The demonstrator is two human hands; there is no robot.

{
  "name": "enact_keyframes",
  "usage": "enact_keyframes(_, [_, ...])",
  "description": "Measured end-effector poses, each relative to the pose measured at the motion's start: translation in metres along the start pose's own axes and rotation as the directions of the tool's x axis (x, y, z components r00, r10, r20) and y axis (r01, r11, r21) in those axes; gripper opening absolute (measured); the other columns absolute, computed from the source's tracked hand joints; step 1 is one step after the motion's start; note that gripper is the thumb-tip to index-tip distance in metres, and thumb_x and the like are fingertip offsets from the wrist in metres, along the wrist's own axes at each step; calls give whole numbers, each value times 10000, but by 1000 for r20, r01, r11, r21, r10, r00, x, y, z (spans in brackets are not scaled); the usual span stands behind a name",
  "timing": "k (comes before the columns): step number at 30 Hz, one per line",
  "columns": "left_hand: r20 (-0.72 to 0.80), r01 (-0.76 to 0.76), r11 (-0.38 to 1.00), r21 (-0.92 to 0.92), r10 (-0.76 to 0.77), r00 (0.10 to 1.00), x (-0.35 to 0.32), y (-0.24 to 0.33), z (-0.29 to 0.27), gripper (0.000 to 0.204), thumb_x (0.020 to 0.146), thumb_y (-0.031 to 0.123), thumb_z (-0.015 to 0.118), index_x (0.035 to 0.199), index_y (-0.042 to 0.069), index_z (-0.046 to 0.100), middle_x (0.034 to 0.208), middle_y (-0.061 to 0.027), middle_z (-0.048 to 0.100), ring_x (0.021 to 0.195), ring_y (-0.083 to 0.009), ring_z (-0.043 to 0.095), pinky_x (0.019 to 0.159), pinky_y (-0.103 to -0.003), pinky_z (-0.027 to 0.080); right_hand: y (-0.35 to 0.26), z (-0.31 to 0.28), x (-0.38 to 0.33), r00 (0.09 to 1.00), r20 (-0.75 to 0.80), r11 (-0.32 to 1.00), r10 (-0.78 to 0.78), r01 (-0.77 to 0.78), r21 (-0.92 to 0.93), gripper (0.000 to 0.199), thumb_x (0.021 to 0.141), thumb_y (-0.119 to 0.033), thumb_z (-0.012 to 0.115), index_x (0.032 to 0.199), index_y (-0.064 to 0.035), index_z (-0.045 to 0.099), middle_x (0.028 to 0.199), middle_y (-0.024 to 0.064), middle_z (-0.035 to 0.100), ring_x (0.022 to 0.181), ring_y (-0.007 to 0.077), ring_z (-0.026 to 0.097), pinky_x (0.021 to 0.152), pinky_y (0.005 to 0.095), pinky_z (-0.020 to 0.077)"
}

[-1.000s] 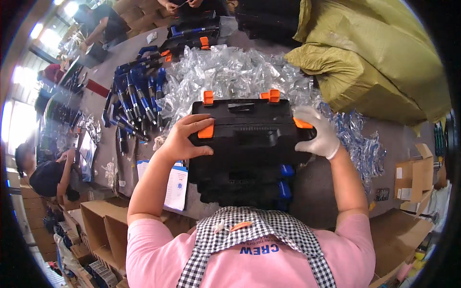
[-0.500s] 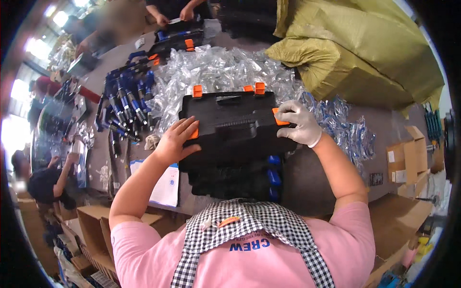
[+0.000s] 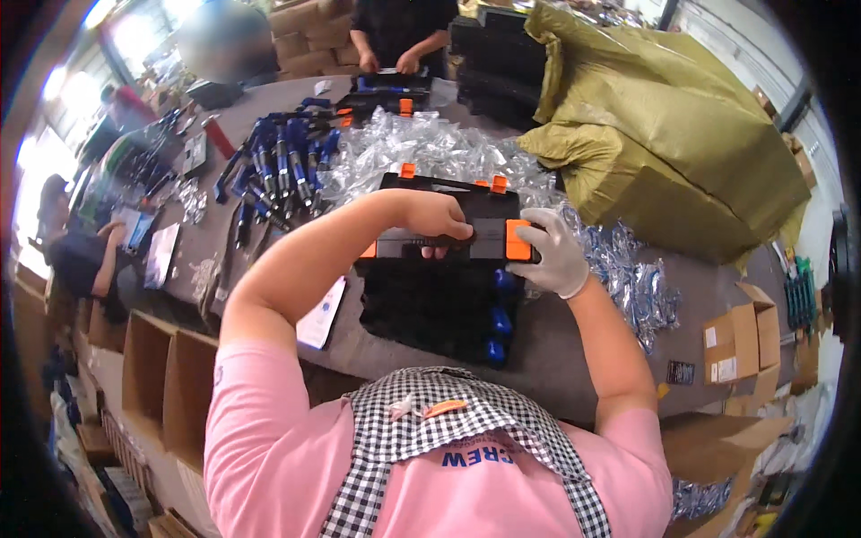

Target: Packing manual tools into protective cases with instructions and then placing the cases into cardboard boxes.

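A black plastic tool case with orange latches lies closed in front of me, tilted. Bare fingers of my left hand wrap round its carry handle, with fingertips showing under the bar. My right hand, in a white glove, grips the case's right front corner at an orange latch. Under and nearer than the case is a black tray-like piece, with several blue parts along its right side. My left forearm hides most of the case's left part.
Clear plastic-bagged items heap up beyond the case. Blue-and-black tools pile at the left. A large yellow-green sack stands far right, a cardboard box at right. Another person's hands work across the table.
My left hand has gone from the case's left latch to its handle, the forearm now crossing over the case. My right hand stays at the right latch. The view has shifted.
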State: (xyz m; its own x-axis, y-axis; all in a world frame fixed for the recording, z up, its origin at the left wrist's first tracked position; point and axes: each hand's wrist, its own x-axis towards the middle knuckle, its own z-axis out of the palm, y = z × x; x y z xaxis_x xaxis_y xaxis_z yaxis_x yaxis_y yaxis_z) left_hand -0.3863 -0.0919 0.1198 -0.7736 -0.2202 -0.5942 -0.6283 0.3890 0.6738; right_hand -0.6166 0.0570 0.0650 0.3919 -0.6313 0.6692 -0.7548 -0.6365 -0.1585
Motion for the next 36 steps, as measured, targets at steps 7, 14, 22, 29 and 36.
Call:
enact_keyframes(7, [-483, -125, 984, 127, 172, 859, -229, 30, 67, 337, 902, 312, 605, 918, -23, 584, 711, -75, 617, 641, -160, 581, 612, -331, 482, -93, -51, 59, 886, -344, 944, -311, 244, -224, 911, 706, -324, 852, 1424, -70, 352, 1313, 195, 494, 1247, 404, 471, 1011, 534, 398])
enact_keyframes(14, [-948, 362, 879, -311, -315, -51, -390, 2, 222, 149, 895, 108, 602, 921, -38, 580, 656, -39, 571, 557, -87, 544, 521, -237, 446, -181, 62, 102, 962, 157, 899, -224, 141, 415, 636, 683, -399, 794, 1155, -23, 592, 1236, 195, 521, 1163, 371, 486, 1002, 460, 390])
enact_keyframes(22, [-768, 466, 618, -633, -574, -283, -430, -242, 326, 298, 871, 249, 635, 845, -47, 603, 782, -252, 650, 733, -408, 656, 663, -482, 516, -371, 266, 159, 575, 268, 597, -773, 515, 615, 718, 671, -254, 773, 1296, -37, 494, 1300, 134, 507, 1262, 308, 439, 1083, 479, 331])
enact_keyframes(29, [-569, 665, 473, -578, -818, 86, -314, -436, 423, 274, 888, 299, 593, 865, 26, 597, 820, -236, 658, 799, -426, 642, 700, -514, 514, -392, 378, 141, 298, 502, 576, -812, 549, 606, 81, 796, -183, 589, 767, -146, 656, 755, 32, 675, 732, 215, 664, 672, 337, 489])
enact_keyframes(36, [-379, 802, 419, -425, -887, 263, -183, -651, 537, 296, 803, 290, 629, 1024, 107, 703, 878, -153, 700, 824, -339, 675, 721, -447, 550, -366, 379, 148, 348, 482, 582, -804, 298, 757, 135, 749, -203, 582, 647, -127, 624, 700, 46, 656, 706, 215, 652, 659, 344, 513])
